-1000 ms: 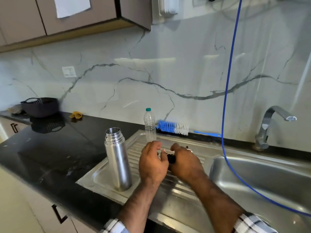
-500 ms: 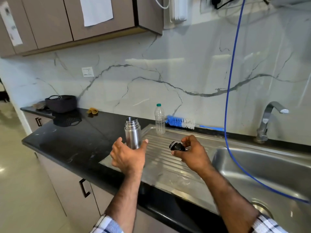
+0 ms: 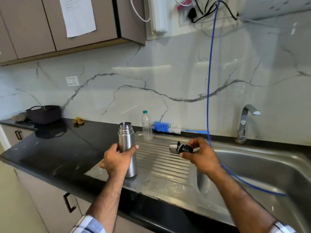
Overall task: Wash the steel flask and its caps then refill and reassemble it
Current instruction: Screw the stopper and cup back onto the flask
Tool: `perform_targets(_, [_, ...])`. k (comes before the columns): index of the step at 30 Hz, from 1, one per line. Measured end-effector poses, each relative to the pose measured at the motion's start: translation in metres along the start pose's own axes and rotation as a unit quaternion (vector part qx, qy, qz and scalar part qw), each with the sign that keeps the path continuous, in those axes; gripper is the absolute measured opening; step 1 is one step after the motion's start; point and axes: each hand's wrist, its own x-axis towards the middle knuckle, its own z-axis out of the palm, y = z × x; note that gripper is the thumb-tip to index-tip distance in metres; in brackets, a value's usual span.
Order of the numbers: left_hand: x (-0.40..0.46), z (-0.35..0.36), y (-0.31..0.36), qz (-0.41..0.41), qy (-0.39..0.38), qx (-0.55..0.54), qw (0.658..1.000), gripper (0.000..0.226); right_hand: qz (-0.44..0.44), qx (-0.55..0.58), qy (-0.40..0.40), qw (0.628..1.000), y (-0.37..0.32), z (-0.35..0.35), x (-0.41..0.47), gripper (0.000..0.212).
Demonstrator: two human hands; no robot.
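Left hand (image 3: 117, 159) wraps around the steel flask (image 3: 127, 148), which stands upright and uncapped at the left end of the ribbed drainboard (image 3: 161, 163). Right hand (image 3: 201, 154) pinches the black inner cap (image 3: 185, 148) by its fingertips, above the drainboard's middle. A steel outer cap (image 3: 173, 147) shows just left of the black one; can't tell if it lies on the drainboard or is joined to it. Plastic water bottle (image 3: 147, 126) stands at the drainboard's back edge, bottle brush (image 3: 168, 127) lies beside it along the wall. Sink basin (image 3: 260, 167) to the right, tap (image 3: 244, 121) at its back edge. Blue hose (image 3: 209, 81) hangs down into the basin.
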Motion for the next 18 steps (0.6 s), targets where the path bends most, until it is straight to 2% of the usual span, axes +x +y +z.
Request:
perform_targets(2, [-0.011, 0.009, 0.024, 0.032, -0.031, -0.024, 0.999, 0.056, -0.005, 0.026, 0.017, 1.0, -0.007, -0.018, 0.007, 0.048])
perform_targets(6, [-0.049, 0.047, 0.084, 0.038, -0.125, -0.119, 0.984, 0.06, -0.026, 0.082, 0.067, 0.994, -0.021, -0.059, 0.021, 0.04])
perform_targets(9, [-0.082, 0.086, 0.119, 0.045, -0.164, -0.167, 0.971, 0.063, -0.063, 0.091, 0.135, 0.985, -0.026, -0.09, 0.024, 0.037])
perform_targets(12, [-0.116, 0.12, 0.143, 0.028, -0.193, -0.203, 0.96, 0.064, -0.078, 0.031, 0.218, 0.972, -0.016, -0.12, 0.017, 0.035])
perform_targets(16, [-0.15, 0.158, 0.162, 0.026, -0.226, -0.211, 0.951, 0.06, -0.029, -0.136, 0.253, 0.958, 0.006, -0.154, 0.009, 0.037])
perform_targets(18, [-0.162, 0.173, 0.164, 0.039, -0.233, -0.207, 0.949, 0.058, -0.07, -0.136, 0.304, 0.94, 0.007, -0.166, 0.01, 0.039])
